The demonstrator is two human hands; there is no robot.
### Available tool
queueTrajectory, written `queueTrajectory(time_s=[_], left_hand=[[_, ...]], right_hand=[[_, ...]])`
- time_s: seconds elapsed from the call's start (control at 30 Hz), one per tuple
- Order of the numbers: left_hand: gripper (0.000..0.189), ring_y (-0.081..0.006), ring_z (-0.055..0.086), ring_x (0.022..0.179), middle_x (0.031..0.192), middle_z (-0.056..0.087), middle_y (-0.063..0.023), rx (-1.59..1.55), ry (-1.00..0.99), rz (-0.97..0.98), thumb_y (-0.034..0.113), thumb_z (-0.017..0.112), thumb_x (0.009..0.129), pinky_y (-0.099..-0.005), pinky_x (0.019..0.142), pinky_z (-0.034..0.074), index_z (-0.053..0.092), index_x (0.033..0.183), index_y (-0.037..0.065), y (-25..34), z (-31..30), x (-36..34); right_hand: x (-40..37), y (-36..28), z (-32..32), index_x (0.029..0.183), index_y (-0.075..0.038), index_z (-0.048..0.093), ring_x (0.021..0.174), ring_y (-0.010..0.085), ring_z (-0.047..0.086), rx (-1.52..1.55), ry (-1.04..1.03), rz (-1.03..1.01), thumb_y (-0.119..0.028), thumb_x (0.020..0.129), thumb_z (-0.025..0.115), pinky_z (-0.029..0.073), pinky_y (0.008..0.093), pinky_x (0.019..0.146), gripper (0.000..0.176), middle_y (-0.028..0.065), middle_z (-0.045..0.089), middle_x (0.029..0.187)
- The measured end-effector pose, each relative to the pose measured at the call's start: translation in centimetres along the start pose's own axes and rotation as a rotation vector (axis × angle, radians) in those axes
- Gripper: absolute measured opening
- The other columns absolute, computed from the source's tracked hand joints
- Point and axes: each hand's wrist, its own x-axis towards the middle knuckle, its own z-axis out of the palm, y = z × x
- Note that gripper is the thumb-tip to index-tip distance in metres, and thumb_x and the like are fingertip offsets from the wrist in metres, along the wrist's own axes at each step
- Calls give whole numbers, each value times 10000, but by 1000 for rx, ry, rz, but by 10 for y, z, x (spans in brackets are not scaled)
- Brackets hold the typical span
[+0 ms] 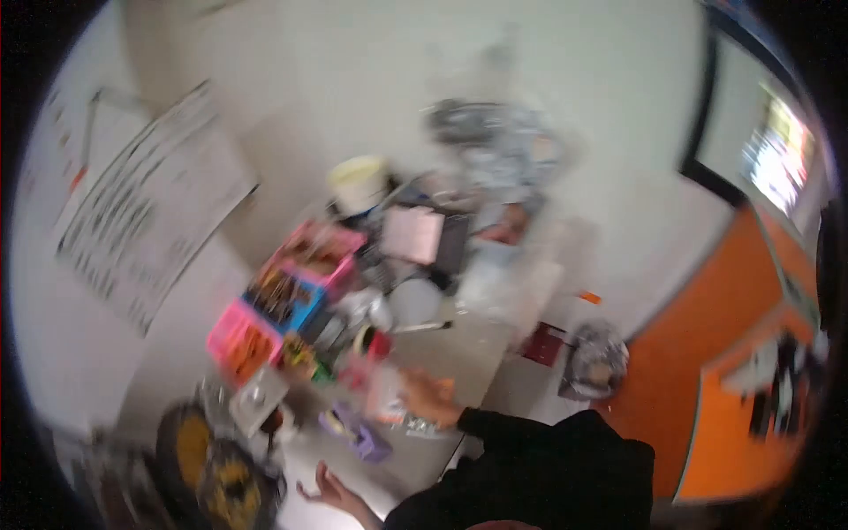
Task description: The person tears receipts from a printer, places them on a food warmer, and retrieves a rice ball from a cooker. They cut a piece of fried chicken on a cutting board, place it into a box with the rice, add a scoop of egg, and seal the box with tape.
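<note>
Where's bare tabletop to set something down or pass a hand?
A bare patch of table shows beyond the right hand, toward the edge; a smaller one lies between purple holder and dark sleeve. Around the colored bins and pink square it looks crowded. Blur may hide small items.

Three bins run in a slanting row along the left side of the table (481,358): the far bin (318,252), the middle bin (305,309) and the near bin (231,331), each with small things in it. A tub (358,187) lies behind the far bin. Right of that bin, a pad (412,234) rests on a tray (453,249), with a disc (415,302) before them. A roll (374,343) lies right of the near bin. Nearer the front, a holder (355,433) sits left of some papers (384,396). Right of the table, a plastic bag (594,360) lies on the floor. A written sheet (159,203) hangs on the left wall.
</note>
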Motion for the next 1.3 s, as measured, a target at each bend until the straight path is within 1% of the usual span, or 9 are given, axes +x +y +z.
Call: queueTrajectory(time_s=[0.33,0.6,0.7,0.8,0.93,1.07,1.13,1.17,1.3], left_hand=[[399,-255,433,1025,1117,442,-165,-103,-563,60,117,503,800,-344,856,347,350,1160,39,71,102,24],[371,-268,399,1074,1192,379,-187,8,-1261,138,149,479,815,-340,863,351,376,1150,27,93,175,-86],[424,-278,401,1070,1183,381,-210,-414,-1462,-687,217,491,814,-366,862,352,359,1167,23,108,196,-170],[285,-299,435,1039,1116,453,-206,-288,-1611,608,93,533,770,-371,857,330,466,1033,7,124,192,-263],[299,-349,363,1108,1196,366,-233,-572,-1643,453,113,546,757,-390,901,296,469,1018,-9,199,159,-381],[350,-357,354,1110,1242,307,-224,-709,-1745,400,111,538,760,-391,904,296,440,1079,6,245,125,-478],[385,-360,327,1125,1273,249,-214,-911,-1888,36,123,518,777,-395,904,296,412,1124,-4,281,108,-515],[499,-336,306,1142,1292,192,-202,-790,-1867,628,122,512,783,-382,919,288,293,1208,-17,284,117,-521],[463,-311,253,1179,1289,186,-206,-1003,-1655,407,104,507,785,-401,959,207,321,1189,-25,329,170,-581]], right_hand=[[-124,10,-100,1097,13,403,916,324,489,307,197,38,-200,770,514,384,368,794,406,211,481,1017],[-343,-60,-231,1005,19,477,886,156,508,101,1019,610,-109,713,600,410,296,777,341,88,544,941],[-431,-52,-251,984,-1,479,889,147,494,137,1443,478,-70,730,581,399,282,785,282,48,526,928],[-487,-56,-280,955,22,486,848,145,505,233,1873,510,-44,741,523,401,285,755,228,75,542,891],[-581,-17,-296,951,31,490,868,145,489,142,2077,449,0,755,471,377,279,774,200,72,514,944],[-669,72,-258,910,-24,494,776,167,476,-508,1739,1006,-78,753,529,394,291,704,169,76,496,865],[-654,61,-265,882,-33,508,790,184,469,-526,1618,987,-106,750,533,389,311,707,153,83,494,877],[-642,51,-272,868,-37,515,796,192,466,-556,1548,951,-120,748,535,386,321,709,148,86,493,883],[-607,1,-316,813,-55,544,823,225,452,-773,1244,790,-176,741,543,376,361,715,142,100,488,907]])
